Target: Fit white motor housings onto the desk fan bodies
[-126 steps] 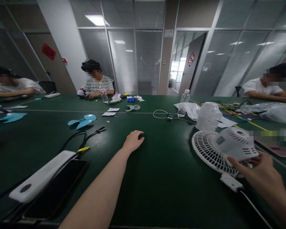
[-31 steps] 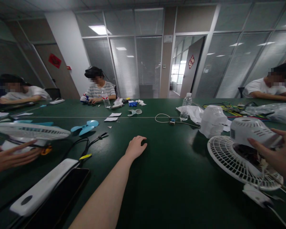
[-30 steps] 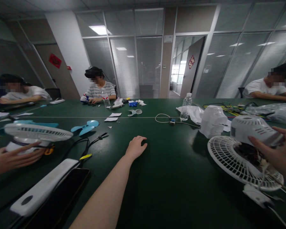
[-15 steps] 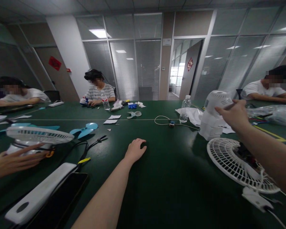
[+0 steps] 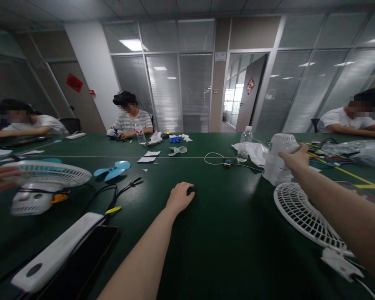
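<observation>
My left hand (image 5: 179, 197) rests palm down on the green table, its thumb apart from the lightly bent fingers and nothing in it. At the right, my right hand (image 5: 295, 157) grips a white plastic fan housing (image 5: 283, 143) from its right side. The vented top of this housing sits low over stacked white plastic pieces (image 5: 273, 171), whose exact kind I cannot tell. Beneath my right forearm lies a white fan grille (image 5: 295, 208), partly hidden. A white switch box with a cord (image 5: 339, 263) is close to its near edge.
At left, a person's hand (image 5: 1, 179) is by another fan with its grille (image 5: 68, 175). Blue fan blades (image 5: 113, 170), a white power strip (image 5: 58, 250) and a black phone (image 5: 81, 262) lie nearby. A water bottle (image 5: 244, 146) stands beyond. Several people sit around the table.
My right hand has lowered the white housing onto the pieces below it. My left hand stays in place. At left, the other person's hand has moved up off the fan's motor part.
</observation>
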`<act>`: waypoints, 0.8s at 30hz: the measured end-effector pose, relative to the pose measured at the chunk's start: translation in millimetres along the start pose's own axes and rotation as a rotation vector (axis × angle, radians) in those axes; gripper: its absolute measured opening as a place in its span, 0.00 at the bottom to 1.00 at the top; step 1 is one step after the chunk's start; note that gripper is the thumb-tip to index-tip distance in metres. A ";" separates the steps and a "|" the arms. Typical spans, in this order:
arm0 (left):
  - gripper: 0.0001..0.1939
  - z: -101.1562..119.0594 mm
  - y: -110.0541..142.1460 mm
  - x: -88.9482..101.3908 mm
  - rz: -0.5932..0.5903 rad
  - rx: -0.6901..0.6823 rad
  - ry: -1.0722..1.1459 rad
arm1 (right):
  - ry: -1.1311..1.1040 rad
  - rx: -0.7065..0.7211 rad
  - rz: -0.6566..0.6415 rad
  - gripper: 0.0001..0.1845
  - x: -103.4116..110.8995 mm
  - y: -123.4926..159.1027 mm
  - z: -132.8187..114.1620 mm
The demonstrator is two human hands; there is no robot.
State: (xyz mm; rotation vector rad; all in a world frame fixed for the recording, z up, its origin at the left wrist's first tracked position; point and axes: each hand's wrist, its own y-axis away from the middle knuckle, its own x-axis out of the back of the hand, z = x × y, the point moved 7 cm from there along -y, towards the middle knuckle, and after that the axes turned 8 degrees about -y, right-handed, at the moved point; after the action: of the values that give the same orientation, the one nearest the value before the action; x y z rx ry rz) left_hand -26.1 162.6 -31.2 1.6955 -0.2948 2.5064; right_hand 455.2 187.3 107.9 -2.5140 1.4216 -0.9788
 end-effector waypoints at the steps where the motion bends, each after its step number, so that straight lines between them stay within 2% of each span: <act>1: 0.21 0.2 0.4 0.4 -0.001 0.003 0.001 | -0.005 -0.008 -0.002 0.47 1.4 1.0 2.2; 7: 0.21 1.9 2.5 2.7 -0.010 -0.003 0.004 | -0.025 0.066 -0.046 0.46 5.9 12.4 3.0; 12: 0.21 1.3 3.3 2.8 -0.013 0.002 0.008 | 0.002 0.059 -0.101 0.55 5.3 24.0 3.1; 15: 0.21 1.4 2.9 2.5 -0.011 0.006 0.006 | -0.006 0.113 -0.127 0.54 1.1 36.6 -5.3; 19: 0.20 2.4 2.4 3.1 -0.003 0.004 -0.003 | -0.043 0.225 -0.191 0.52 -18.9 70.7 -26.3; 24: 0.21 4.3 3.8 4.7 0.002 -0.004 -0.014 | -0.173 0.399 -0.280 0.52 -56.0 140.3 -67.0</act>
State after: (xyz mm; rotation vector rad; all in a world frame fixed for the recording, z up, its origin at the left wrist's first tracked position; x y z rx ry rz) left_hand -24.7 157.8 -25.7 1.7130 -0.3032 2.4947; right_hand 293.3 168.0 81.1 -2.4542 0.7505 -0.9423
